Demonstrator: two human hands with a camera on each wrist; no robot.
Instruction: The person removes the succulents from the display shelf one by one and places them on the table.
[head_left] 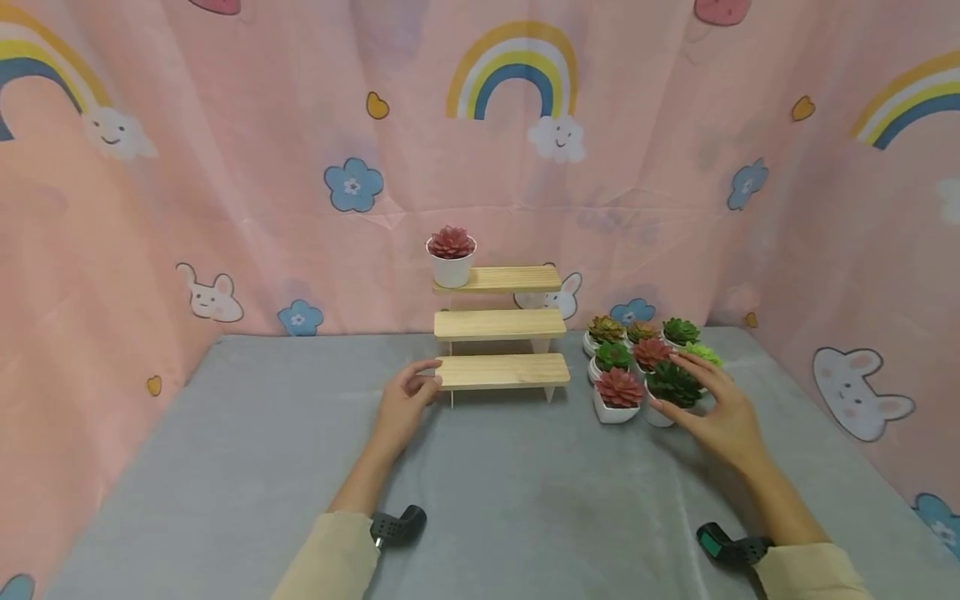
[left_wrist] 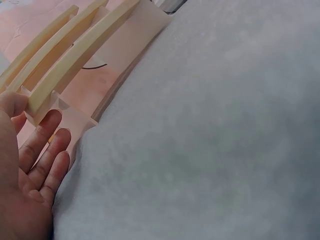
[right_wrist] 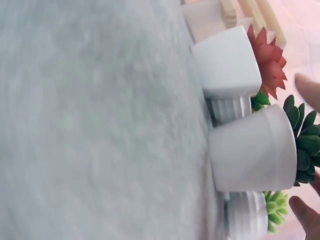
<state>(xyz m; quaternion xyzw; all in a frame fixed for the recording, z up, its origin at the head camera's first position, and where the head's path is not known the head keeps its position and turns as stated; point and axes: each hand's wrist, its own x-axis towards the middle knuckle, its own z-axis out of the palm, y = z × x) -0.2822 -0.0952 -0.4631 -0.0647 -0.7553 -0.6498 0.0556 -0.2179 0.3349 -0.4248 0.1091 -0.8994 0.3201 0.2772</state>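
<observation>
A three-tier wooden stand (head_left: 501,371) with pale planks stands at the back of the table. My left hand (head_left: 399,414) holds the left end of its lowest plank (left_wrist: 67,65) between thumb and index finger, the other fingers loosely extended below. On the top tier's left end sits a red succulent (head_left: 452,243) in a white pot. To the right, my right hand (head_left: 716,414) reaches over a dark green succulent (head_left: 673,383), thumb and fingers spread on either side of it. In the right wrist view its white pot (right_wrist: 254,150) is upright, with gaps between fingertips and leaves.
Several other potted succulents crowd around the dark green one, among them a red one (head_left: 619,389) in a squarish pot and a light green one (head_left: 702,353). A grey cloth (head_left: 300,467) covers the table. Behind hangs a pink printed curtain (head_left: 285,233).
</observation>
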